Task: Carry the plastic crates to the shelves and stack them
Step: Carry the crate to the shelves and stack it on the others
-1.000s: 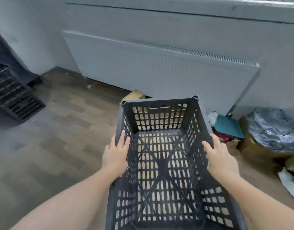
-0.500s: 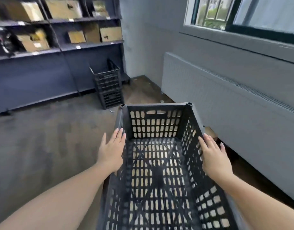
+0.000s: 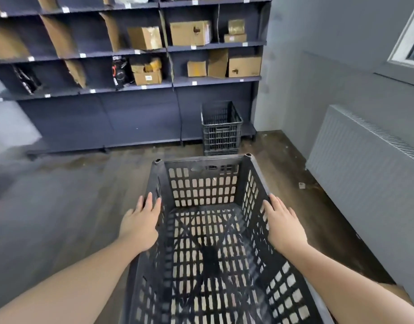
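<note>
Left hand (image 3: pixel 140 222), right hand (image 3: pixel 283 222) flat, fingers straight, squeezing crate (image 3: pixel 208 242) sides; keep level, head for stacked crates (image 3: pixel 221 128) by shelves (image 3: pixel 140 85).

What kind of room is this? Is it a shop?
Probably a storeroom, not a shop: dark blue metal shelves hold plain brown cardboard boxes with small white labels, and stacked black plastic crates stand on the bare floor.

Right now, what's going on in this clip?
A person carries an empty black plastic crate, the left hand and right hand pressed flat against its two sides. Ahead, stacked crates stand on the floor against the shelves holding cardboard boxes. The carried crate is not yet stacked.
</note>
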